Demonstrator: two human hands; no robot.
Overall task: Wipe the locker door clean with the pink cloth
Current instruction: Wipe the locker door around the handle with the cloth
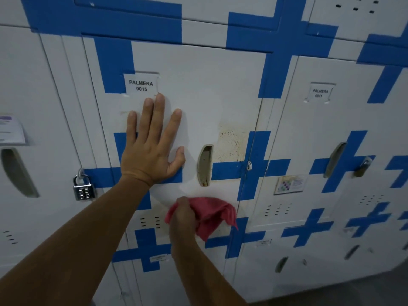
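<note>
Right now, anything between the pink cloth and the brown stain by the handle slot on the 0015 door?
Nothing visible. The right hand holds the pink cloth bunched against the door, below the handle slot. The stain sits up and right of the slot, on bare door. The left hand lies flat, left of the slot.

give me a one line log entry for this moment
left hand flat on door | right hand holds cloth low on door | stain unwiped

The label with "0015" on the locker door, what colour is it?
White with black letters, on the label; the head view shows it, just above the left hand.
</note>
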